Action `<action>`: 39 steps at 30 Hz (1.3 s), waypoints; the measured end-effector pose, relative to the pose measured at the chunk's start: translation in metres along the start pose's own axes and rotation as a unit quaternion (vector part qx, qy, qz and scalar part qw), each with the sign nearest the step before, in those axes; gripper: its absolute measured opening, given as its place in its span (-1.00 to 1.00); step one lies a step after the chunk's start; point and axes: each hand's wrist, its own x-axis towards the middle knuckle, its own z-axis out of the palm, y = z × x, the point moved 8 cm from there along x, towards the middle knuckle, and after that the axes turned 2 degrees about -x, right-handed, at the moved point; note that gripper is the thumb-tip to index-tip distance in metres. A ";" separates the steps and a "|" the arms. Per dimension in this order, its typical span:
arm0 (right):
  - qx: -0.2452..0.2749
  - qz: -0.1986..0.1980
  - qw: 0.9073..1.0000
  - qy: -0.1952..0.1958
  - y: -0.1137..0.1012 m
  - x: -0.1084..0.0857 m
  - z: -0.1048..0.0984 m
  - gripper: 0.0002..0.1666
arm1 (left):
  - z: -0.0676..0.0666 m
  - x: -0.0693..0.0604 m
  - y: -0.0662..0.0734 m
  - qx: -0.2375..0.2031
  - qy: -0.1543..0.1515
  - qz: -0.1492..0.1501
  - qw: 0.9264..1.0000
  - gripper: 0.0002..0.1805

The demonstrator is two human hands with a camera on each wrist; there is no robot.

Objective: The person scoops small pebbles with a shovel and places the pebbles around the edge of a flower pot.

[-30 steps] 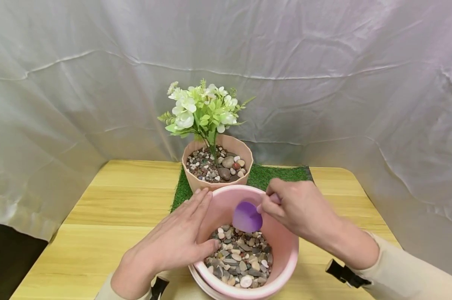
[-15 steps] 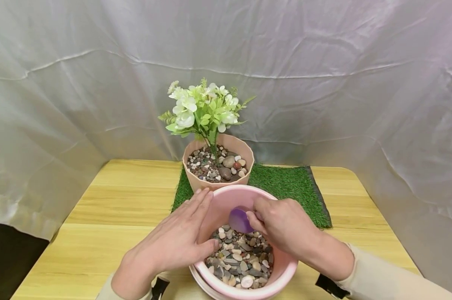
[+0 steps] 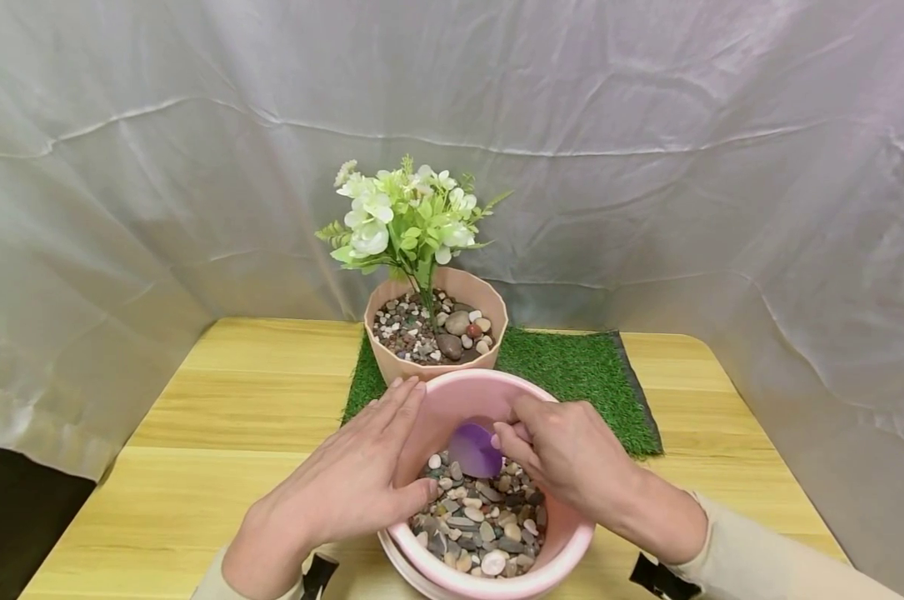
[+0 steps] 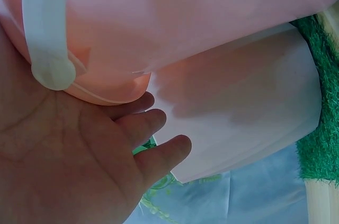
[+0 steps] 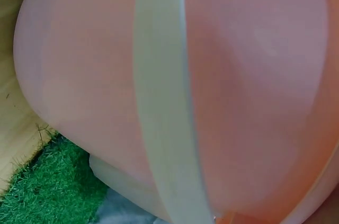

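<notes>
A pink bucket (image 3: 577,521) partly filled with mixed pebbles (image 3: 489,529) stands at the table's front. My left hand (image 3: 347,483) lies over its left rim with fingers extended and the thumb inside. In the left wrist view, that palm (image 4: 79,150) is beside the bucket wall (image 4: 169,17) and the white bail handle (image 4: 45,23). My right hand (image 3: 579,454) reaches over the right rim and grips the handle of a purple scoop (image 3: 474,451), whose blade touches the pebbles near the far wall. The right wrist view shows the bucket's side (image 5: 254,75) and bail (image 5: 164,86), not the hand.
Just behind the bucket, a peach flowerpot (image 3: 399,364) holds white artificial flowers (image 3: 414,217) and stones. It stands on a green turf mat (image 3: 571,367). A grey cloth (image 3: 646,208) hangs behind the wooden table (image 3: 242,400).
My right hand has moved left and down into the bucket, bringing the scoop's blade lower, to the pebbles at the far left. The left hand has stayed in place.
</notes>
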 end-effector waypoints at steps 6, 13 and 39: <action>0.005 0.031 0.999 -0.017 0.002 -0.002 0.000 -0.83 | 0.000 0.000 -0.001 -0.005 0.001 -0.001 1.000 0.15; -0.013 -0.003 1.000 0.018 -0.002 0.000 -0.010 -0.76 | -0.001 0.000 -0.001 -0.003 0.004 0.002 1.000 0.14; 0.071 0.049 0.993 -0.075 0.006 0.004 -0.006 -0.90 | 0.001 0.000 -0.001 -0.003 -0.001 -0.002 1.000 0.14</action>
